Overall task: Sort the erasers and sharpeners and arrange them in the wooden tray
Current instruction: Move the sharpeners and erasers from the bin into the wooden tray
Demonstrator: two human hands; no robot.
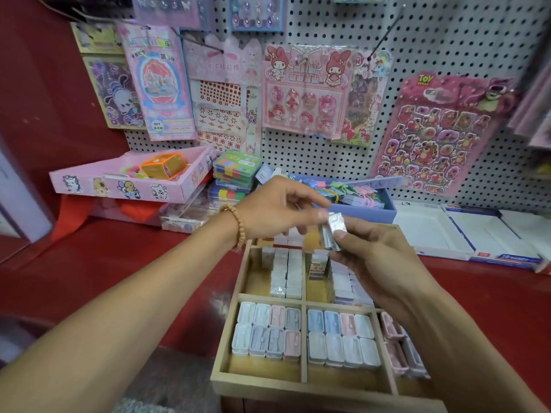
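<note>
A small wrapped eraser [332, 232] is held above the far half of the wooden tray [259, 375]; it is pinched between thumb and fingers of the right hand [384, 260], its long axis roughly upright, tilted a little; the left hand [274, 208] is loosely curled, its fingertips touching the eraser's top, though whether they grip it cannot be told. The white stack [286, 272] of like pieces lies just below and left of the eraser, so the right hand is judged nearer; the eraser would need laying flat to match. The near compartments are filled with pastel cases [269, 330]; a small box [319, 265] stands upright beside the stack and may crowd the drop. A blue bin [384, 205] sits behind the hands.
</note>
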